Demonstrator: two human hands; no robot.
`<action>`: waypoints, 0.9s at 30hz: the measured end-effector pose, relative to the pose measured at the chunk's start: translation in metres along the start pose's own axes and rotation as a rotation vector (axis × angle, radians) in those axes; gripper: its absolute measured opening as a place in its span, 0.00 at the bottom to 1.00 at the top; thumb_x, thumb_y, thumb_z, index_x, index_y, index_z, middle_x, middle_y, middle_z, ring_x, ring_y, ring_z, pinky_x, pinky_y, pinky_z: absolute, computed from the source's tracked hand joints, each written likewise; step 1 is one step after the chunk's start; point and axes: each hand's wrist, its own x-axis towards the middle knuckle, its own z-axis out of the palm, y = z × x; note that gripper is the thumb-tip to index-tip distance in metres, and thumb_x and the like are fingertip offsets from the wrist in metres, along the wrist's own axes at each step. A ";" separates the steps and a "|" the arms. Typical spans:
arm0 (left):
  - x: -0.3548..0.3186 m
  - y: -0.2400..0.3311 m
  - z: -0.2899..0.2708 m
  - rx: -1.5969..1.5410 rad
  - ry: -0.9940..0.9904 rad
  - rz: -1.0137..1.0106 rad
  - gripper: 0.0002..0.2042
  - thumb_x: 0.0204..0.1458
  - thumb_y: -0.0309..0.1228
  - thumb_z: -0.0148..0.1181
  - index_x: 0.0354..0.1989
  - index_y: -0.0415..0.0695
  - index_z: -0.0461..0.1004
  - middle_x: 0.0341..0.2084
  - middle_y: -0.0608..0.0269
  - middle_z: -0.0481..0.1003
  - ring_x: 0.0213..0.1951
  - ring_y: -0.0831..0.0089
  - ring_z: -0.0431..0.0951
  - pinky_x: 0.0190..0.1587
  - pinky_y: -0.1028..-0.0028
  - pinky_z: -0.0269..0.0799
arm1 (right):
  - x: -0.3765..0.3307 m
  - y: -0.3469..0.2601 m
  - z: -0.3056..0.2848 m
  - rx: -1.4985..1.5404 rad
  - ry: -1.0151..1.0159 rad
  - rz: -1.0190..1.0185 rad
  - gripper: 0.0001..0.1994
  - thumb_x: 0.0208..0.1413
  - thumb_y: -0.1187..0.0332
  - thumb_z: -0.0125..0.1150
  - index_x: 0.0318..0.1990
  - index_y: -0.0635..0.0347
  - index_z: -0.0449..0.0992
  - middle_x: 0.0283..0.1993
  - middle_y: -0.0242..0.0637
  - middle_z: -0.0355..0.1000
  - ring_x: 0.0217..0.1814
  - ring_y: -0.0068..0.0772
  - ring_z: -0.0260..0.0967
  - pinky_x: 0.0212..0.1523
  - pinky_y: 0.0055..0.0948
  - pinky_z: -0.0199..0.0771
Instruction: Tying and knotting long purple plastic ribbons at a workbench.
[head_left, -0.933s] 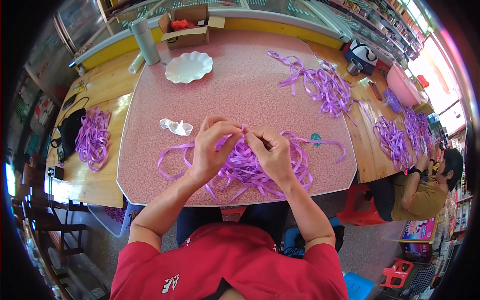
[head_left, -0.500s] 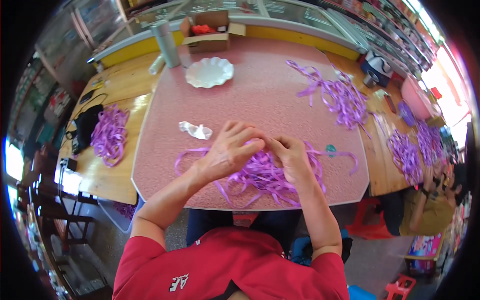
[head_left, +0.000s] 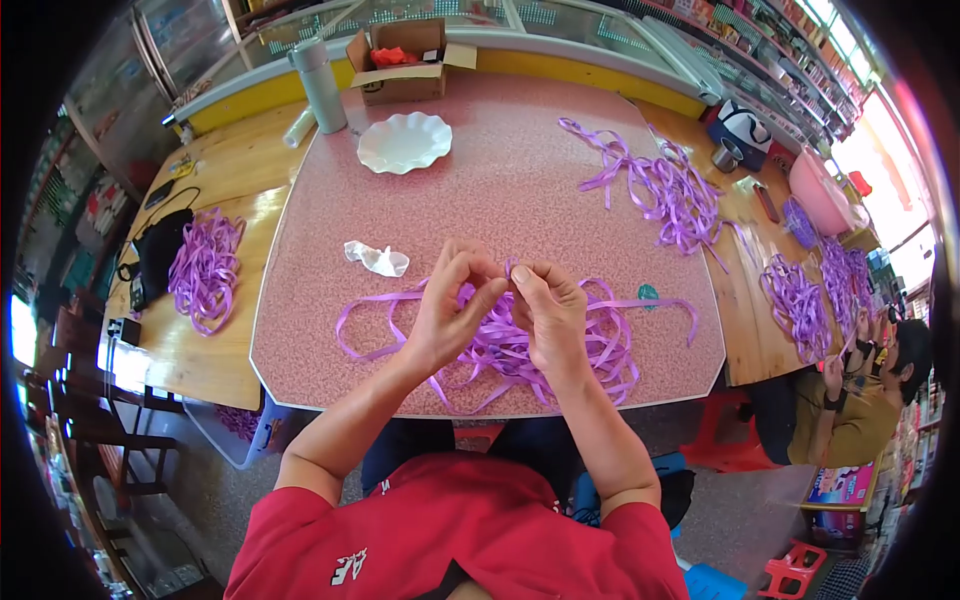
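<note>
Over the table's near side, my left hand [head_left: 452, 310] and my right hand [head_left: 552, 318] meet fingertip to fingertip, both closed in a pinch. A short bit of purple ribbon [head_left: 508, 268] shows between the fingertips; the rest of what they grip is hidden by the fingers. Under and behind my hands lies a loose heap of purple ribbon [head_left: 500, 365], with one loop stretching left and a tail curving to the right.
Around the pink table [head_left: 300, 330] are a crumpled white tissue [head_left: 378, 260], a scalloped white plate [head_left: 405, 143], a flask [head_left: 318, 88], a cardboard box [head_left: 402, 85] and a small green object [head_left: 648, 296]. More ribbon heaps [head_left: 206, 270] lie on both sides. Another person [head_left: 850, 420] sits at right.
My hands have shifted slightly; the left has turned so its thumb and fingers show more, and a bit of ribbon now shows between the fingertips. The view has moved slightly.
</note>
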 end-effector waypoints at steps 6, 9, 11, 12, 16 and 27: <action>0.004 0.009 -0.007 -1.106 -0.168 -0.606 0.06 0.64 0.34 0.55 0.41 0.45 0.71 0.32 0.68 0.72 0.36 0.76 0.71 0.42 0.75 0.67 | -0.008 -0.001 0.016 -0.019 -0.028 -0.199 0.03 0.61 0.73 0.59 0.40 0.58 0.78 0.25 0.22 0.67 0.21 0.10 0.54 0.21 0.16 0.52; 0.012 0.011 -0.011 -1.146 -0.173 -0.736 0.08 0.63 0.34 0.56 0.38 0.43 0.72 0.30 0.68 0.73 0.34 0.76 0.72 0.40 0.75 0.69 | -0.002 -0.003 0.007 -0.369 -0.082 -0.540 0.04 0.57 0.77 0.61 0.39 0.59 0.78 0.30 0.25 0.70 0.25 0.14 0.59 0.24 0.17 0.59; 0.015 0.012 -0.013 -1.125 -0.173 -0.802 0.08 0.63 0.34 0.56 0.37 0.42 0.73 0.30 0.67 0.73 0.33 0.76 0.73 0.39 0.75 0.69 | 0.005 -0.012 -0.004 -0.787 -0.133 -0.910 0.09 0.49 0.83 0.65 0.37 0.60 0.77 0.36 0.33 0.73 0.31 0.23 0.68 0.28 0.20 0.68; 0.015 0.011 -0.014 -1.035 -0.168 -0.807 0.08 0.63 0.34 0.56 0.37 0.41 0.73 0.30 0.67 0.74 0.33 0.76 0.73 0.38 0.74 0.69 | 0.007 -0.016 -0.006 -0.786 -0.139 -0.909 0.09 0.49 0.83 0.65 0.37 0.60 0.77 0.36 0.33 0.73 0.31 0.23 0.68 0.28 0.20 0.68; 0.012 0.010 -0.017 -0.990 -0.173 -0.736 0.08 0.62 0.32 0.58 0.41 0.39 0.74 0.32 0.65 0.75 0.33 0.77 0.74 0.38 0.76 0.70 | 0.010 -0.021 -0.011 -0.968 -0.178 -1.095 0.12 0.45 0.84 0.67 0.37 0.60 0.77 0.36 0.36 0.74 0.33 0.31 0.72 0.30 0.26 0.72; -0.007 0.004 0.002 -0.574 -0.013 -0.519 0.06 0.62 0.27 0.59 0.44 0.40 0.73 0.37 0.67 0.76 0.41 0.82 0.75 0.45 0.79 0.72 | 0.007 -0.011 -0.005 -1.000 -0.074 -1.036 0.10 0.47 0.83 0.67 0.36 0.62 0.77 0.36 0.38 0.74 0.34 0.33 0.74 0.31 0.27 0.74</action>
